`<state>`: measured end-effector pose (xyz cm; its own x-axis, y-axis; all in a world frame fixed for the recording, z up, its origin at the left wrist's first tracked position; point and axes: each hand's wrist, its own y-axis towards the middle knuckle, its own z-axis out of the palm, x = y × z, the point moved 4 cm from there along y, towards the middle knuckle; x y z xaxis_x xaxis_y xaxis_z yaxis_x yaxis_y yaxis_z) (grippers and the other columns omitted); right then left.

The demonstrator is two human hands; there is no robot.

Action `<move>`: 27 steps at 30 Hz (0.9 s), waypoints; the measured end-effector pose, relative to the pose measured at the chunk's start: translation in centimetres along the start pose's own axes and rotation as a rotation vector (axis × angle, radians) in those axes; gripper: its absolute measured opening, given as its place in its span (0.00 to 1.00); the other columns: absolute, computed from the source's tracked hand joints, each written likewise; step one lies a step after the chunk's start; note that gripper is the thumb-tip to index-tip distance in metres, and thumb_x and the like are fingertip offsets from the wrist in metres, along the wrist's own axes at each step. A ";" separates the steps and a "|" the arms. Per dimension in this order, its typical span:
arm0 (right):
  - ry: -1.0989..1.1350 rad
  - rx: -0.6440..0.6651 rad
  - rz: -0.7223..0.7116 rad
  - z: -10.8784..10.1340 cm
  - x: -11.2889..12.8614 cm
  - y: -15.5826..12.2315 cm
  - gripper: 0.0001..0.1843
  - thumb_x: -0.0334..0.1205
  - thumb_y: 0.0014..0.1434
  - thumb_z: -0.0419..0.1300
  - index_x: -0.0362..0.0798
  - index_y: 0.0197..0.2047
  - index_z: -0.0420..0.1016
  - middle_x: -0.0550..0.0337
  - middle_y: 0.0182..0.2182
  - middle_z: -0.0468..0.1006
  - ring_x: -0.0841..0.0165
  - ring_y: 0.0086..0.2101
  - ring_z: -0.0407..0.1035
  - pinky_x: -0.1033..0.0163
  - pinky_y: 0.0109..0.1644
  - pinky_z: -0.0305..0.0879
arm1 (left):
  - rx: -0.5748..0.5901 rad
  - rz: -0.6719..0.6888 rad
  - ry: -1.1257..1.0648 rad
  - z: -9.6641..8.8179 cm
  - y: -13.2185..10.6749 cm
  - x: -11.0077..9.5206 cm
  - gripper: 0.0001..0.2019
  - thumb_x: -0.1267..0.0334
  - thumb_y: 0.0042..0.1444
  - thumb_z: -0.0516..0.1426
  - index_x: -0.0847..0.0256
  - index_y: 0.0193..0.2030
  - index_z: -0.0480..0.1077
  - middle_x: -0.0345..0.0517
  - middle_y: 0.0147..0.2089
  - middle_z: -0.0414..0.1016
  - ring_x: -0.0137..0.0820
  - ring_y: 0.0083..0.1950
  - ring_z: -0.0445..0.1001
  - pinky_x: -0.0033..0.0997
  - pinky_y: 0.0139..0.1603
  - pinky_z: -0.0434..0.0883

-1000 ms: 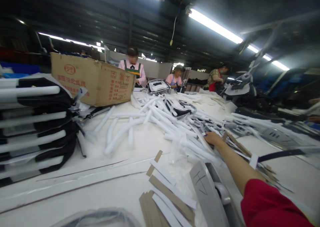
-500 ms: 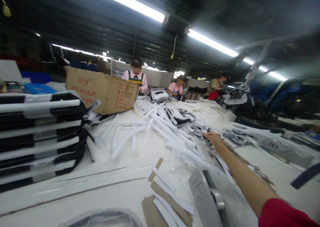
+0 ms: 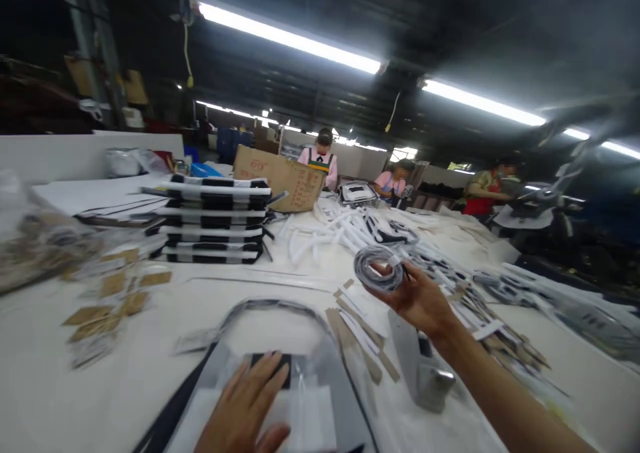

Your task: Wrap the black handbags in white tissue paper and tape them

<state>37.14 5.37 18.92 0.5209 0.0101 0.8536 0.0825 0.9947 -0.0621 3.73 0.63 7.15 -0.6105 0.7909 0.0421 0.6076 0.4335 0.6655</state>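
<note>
Raised over the table, my right hand [image 3: 423,306] is closed around a coiled grey strap [image 3: 363,281], its fingers partly hidden behind and inside the coil. My left hand [image 3: 245,406] lies with fingers spread on a flat grey bag [image 3: 325,366] at the near edge. That bag has a dark patch, a white panel under clear film, and an arched handle [image 3: 280,304] pointing away from me. Beside it on the right are loose brown and white strips [image 3: 357,333] and a grey metal-looking block [image 3: 407,353].
Stacked black bags with white rolls [image 3: 215,220] stand behind at left, a cardboard box [image 3: 280,173] beyond them. White foam tubes [image 3: 345,230] and more grey coils [image 3: 430,266] cover the middle. Small tags [image 3: 113,286] lie left. Co-workers [image 3: 320,160] sit across the table.
My right hand has come back from the pile with the coiled strap. My left hand has come into view on the bag. The camera view has swung left.
</note>
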 end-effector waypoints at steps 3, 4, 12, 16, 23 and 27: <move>-0.048 0.021 0.112 3.5 -5.2 -3.2 0.17 0.48 0.62 0.55 0.48 0.48 0.76 0.53 0.50 0.80 0.54 0.55 0.70 0.40 0.59 0.66 | 0.068 -0.114 -0.094 -2.8 0.2 0.3 0.22 0.57 0.64 0.54 0.54 0.64 0.64 0.48 0.64 0.70 0.37 0.64 0.69 0.40 0.64 0.69; -0.099 0.012 0.127 4.2 -6.5 -3.9 0.17 0.48 0.61 0.56 0.49 0.47 0.76 0.53 0.51 0.80 0.54 0.55 0.70 0.40 0.58 0.67 | 0.093 -0.153 -0.140 -3.8 0.2 0.4 0.20 0.59 0.64 0.53 0.55 0.63 0.65 0.49 0.64 0.70 0.38 0.64 0.69 0.43 0.65 0.68; -0.819 0.217 -0.136 9.4 -10.1 -2.7 0.16 0.53 0.52 0.66 0.48 0.35 0.79 0.51 0.55 0.74 0.52 0.56 0.67 0.48 0.61 0.61 | 0.163 -0.431 -0.326 -7.6 -2.1 4.6 0.17 0.61 0.64 0.54 0.55 0.59 0.69 0.50 0.62 0.71 0.39 0.63 0.69 0.45 0.64 0.68; -1.233 0.408 -0.442 12.3 -11.1 -0.9 0.11 0.47 0.55 0.65 0.51 0.39 0.79 0.53 0.61 0.68 0.57 0.61 0.60 0.50 0.66 0.53 | 0.135 -0.525 -0.380 -7.6 -3.0 7.2 0.15 0.61 0.63 0.54 0.55 0.56 0.71 0.46 0.61 0.73 0.37 0.63 0.69 0.42 0.66 0.66; -1.685 0.252 -0.259 12.1 -17.4 2.0 0.14 0.45 0.62 0.57 0.48 0.30 0.76 0.54 0.38 0.80 0.61 0.40 0.73 0.58 0.47 0.65 | 0.273 -0.737 -0.350 -3.9 -2.5 12.8 0.14 0.61 0.62 0.54 0.58 0.53 0.72 0.46 0.57 0.76 0.37 0.58 0.73 0.38 0.62 0.68; -1.712 0.326 -0.293 11.9 -17.6 2.5 0.13 0.44 0.64 0.54 0.50 0.35 0.78 0.59 0.33 0.80 0.64 0.34 0.73 0.61 0.40 0.65 | 0.377 -0.776 -0.319 -0.4 -1.3 16.5 0.17 0.64 0.61 0.53 0.61 0.56 0.72 0.49 0.58 0.75 0.38 0.58 0.73 0.37 0.61 0.68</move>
<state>18.06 8.91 9.89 -0.8876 -0.2818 0.3643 -0.2669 0.9593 0.0918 -7.30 12.98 7.30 -0.7812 0.2766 -0.5596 0.2455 0.9604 0.1320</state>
